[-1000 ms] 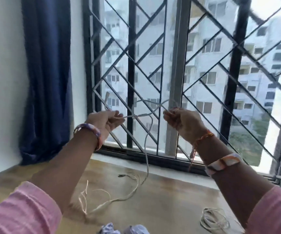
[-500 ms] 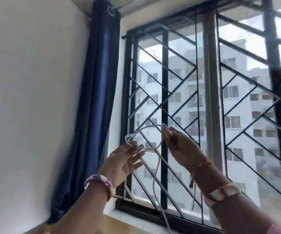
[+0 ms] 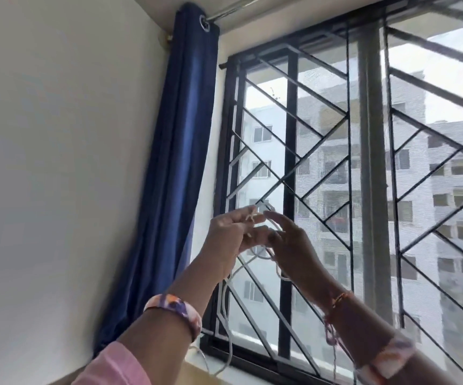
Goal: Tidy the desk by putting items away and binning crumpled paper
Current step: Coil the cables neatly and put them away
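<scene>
A thin white cable (image 3: pixel 227 307) hangs in loops from both of my raised hands, in front of the window grille. My left hand (image 3: pixel 229 237) pinches a small coil of it between thumb and fingers. My right hand (image 3: pixel 290 245) is close beside it, fingers closed around a loop of the same cable. The cable's lower part trails down to the wooden desk edge (image 3: pixel 197 377) at the bottom. The desk top and any crumpled paper are out of view.
A black metal window grille (image 3: pixel 288 162) fills the right half, close behind my hands. A blue curtain (image 3: pixel 177 162) hangs at its left next to a white wall (image 3: pixel 58 162).
My view has tilted upward, so the desk has dropped out of sight. Both hands have risen and come together, and the wide cable loop is now gathered into a tighter coil.
</scene>
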`<action>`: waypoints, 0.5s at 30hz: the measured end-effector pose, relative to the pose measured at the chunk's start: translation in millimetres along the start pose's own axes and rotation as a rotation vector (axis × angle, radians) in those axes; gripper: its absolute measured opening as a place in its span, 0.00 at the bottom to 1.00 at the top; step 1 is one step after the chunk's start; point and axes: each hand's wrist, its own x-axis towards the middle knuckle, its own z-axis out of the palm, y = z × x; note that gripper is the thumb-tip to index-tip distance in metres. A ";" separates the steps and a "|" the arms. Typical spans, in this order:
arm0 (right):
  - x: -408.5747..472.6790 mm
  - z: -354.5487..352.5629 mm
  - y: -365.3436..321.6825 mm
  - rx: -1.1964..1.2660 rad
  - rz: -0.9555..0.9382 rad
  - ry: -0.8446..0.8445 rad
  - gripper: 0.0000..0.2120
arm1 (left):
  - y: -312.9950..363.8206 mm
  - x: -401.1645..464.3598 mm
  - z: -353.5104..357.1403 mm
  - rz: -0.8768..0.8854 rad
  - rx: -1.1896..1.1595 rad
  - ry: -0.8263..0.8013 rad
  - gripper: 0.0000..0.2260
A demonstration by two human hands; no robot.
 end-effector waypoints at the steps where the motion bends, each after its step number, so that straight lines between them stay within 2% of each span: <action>1: -1.6 -1.9 -2.2 0.095 0.033 0.005 0.15 | 0.6 -0.2 0.8 0.007 0.021 -0.041 0.15; 4: -9.4 -10.2 -5.5 0.336 0.132 -0.072 0.11 | 1.3 -0.9 1.7 0.039 0.141 -0.138 0.15; 8: -15.0 -15.8 -1.7 0.235 0.071 -0.137 0.14 | 0.6 3.4 -0.5 -0.007 0.232 -0.210 0.14; 10: -13.1 -19.5 3.5 0.075 0.019 -0.075 0.15 | -0.2 8.0 -3.9 0.032 0.312 -0.176 0.14; 12: -10.2 -27.8 6.7 0.059 0.015 0.041 0.07 | -1.5 12.0 -9.9 0.087 0.393 -0.129 0.14; 13: -9.7 -33.5 6.8 0.149 0.045 0.092 0.04 | -2.5 13.4 -13.0 0.104 0.433 -0.093 0.13; 15: -7.5 -48.0 8.1 0.435 0.160 0.198 0.06 | -5.4 17.3 -22.4 0.111 0.495 0.028 0.08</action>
